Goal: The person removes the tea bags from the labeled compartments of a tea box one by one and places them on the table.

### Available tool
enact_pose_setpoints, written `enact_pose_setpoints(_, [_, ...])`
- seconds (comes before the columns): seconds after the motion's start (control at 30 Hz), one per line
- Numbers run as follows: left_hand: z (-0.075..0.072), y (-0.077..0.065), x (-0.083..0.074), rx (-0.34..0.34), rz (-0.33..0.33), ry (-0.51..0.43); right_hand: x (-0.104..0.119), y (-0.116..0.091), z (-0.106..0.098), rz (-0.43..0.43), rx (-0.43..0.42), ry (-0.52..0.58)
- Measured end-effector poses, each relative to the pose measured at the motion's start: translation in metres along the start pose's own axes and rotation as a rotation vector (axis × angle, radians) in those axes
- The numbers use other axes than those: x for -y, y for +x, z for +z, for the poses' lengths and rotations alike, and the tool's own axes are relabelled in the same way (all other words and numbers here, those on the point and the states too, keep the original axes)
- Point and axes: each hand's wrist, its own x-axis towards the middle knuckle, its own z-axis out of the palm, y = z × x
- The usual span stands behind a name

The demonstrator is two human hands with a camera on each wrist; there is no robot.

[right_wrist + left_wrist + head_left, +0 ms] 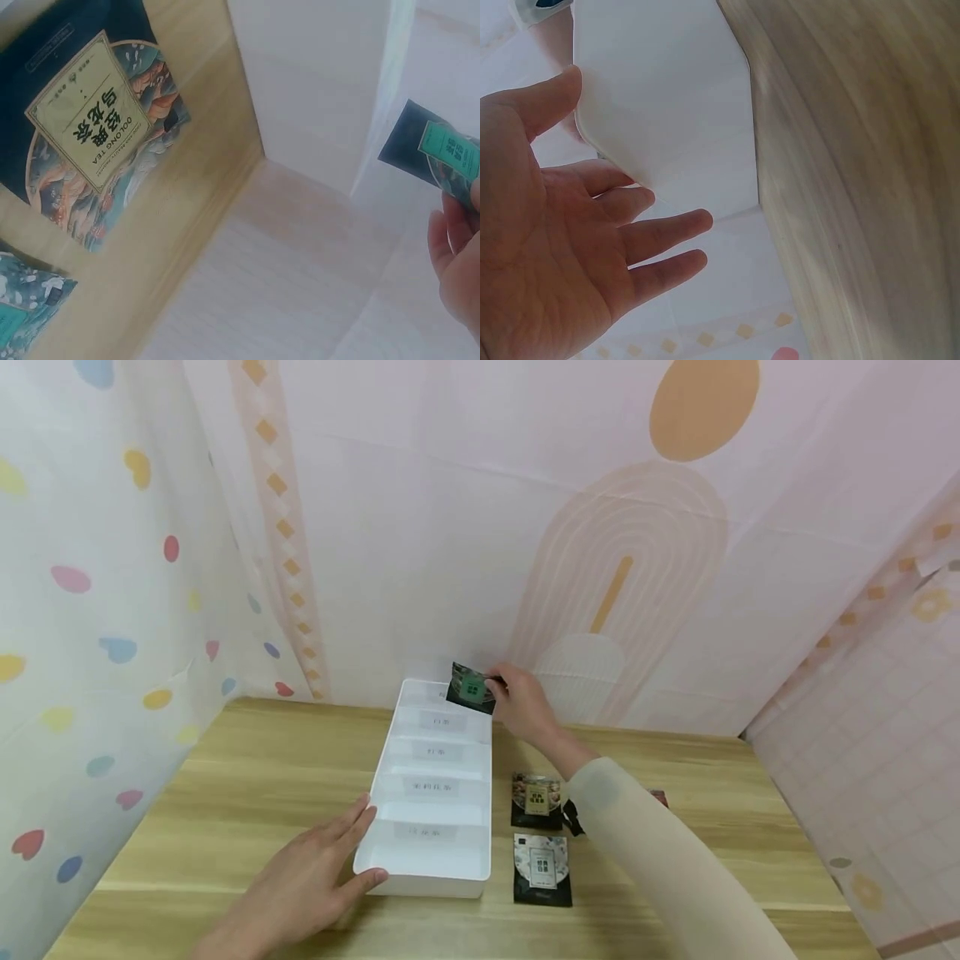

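Note:
My right hand (525, 708) pinches a dark tea sachet with a green label (469, 687) by its right edge, above the farthest compartment of a white divided box (431, 887). In the right wrist view the same sachet (424, 150) hangs beside the box's white wall. Fingers loosely extended, my left hand (311, 864) rests at the box's near left corner. The left wrist view has its thumb touching the rim, the other fingers spread along the side. Printed paper labels lie in the box's compartments, the farthest label partly covered by the sachet.
Right of the box lie an oolong tea sachet with a yellow label (537, 801) and a sachet with a white label (542, 870). A dark packet edge (572, 818) and a red one (659, 797) peek out around my right sleeve. Patterned cloth (420, 527) hangs behind the wooden table (285, 777).

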Motion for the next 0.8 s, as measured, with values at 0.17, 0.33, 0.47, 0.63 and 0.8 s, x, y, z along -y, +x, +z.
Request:
enact_pose_setpoints(0.17, [0.002,0.000,0.000,-0.001,-0.005,0.000,0.000,-0.007,-0.009,-0.007,-0.022,0.023])
enact_pose_setpoints(0.33, [0.003,0.001,0.001,0.003,-0.002,0.004,0.000,-0.014,-0.020,-0.016,-0.049,0.022])
enact_pose_setpoints(0.47, [0.002,0.002,0.001,0.004,-0.004,0.004,-0.001,-0.019,-0.028,-0.040,-0.072,0.009])
enact_pose_setpoints(0.63, [0.001,0.003,0.002,-0.008,-0.008,0.002,-0.003,-0.024,-0.034,-0.110,-0.101,-0.021])
enact_pose_setpoints(0.8, [0.001,0.002,0.004,-0.010,-0.008,0.000,-0.006,-0.031,-0.040,-0.136,-0.113,-0.054])
